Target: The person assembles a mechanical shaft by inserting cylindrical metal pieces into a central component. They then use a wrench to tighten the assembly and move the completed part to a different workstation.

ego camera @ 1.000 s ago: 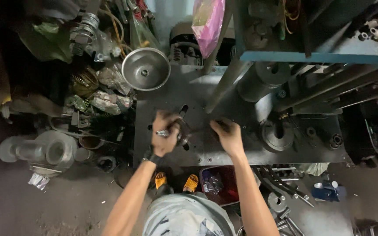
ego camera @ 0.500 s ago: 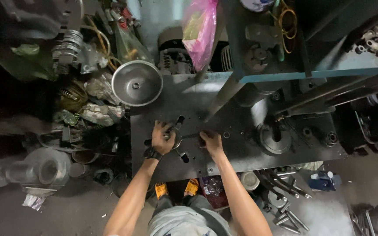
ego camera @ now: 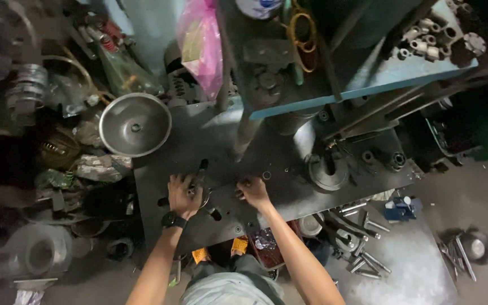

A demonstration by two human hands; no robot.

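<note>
Two bare hands on grey steel surface (ego camera: 289, 164). Left hand (ego camera: 183, 195) clenched round dark metal handle (ego camera: 200, 176); right hand (ego camera: 251, 189), grip curled, contents hidden. Likely heavy, rigid, greasy; best held mid-shaft.

dark grey steel workbench (ego camera: 289, 164): round shiny metal bowl (ego camera: 135, 124) at left corner, grey ring-shaped metal fitting (ego camera: 326, 172) right.

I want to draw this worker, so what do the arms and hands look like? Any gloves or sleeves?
No gloves and no sleeves show: both arms are bare from the hands up to the bottom edge of the picture. The left hand has a dark watch with a dark strap around its wrist. The right hand wears nothing on its wrist. Whether there are rings is too small to tell.
</note>
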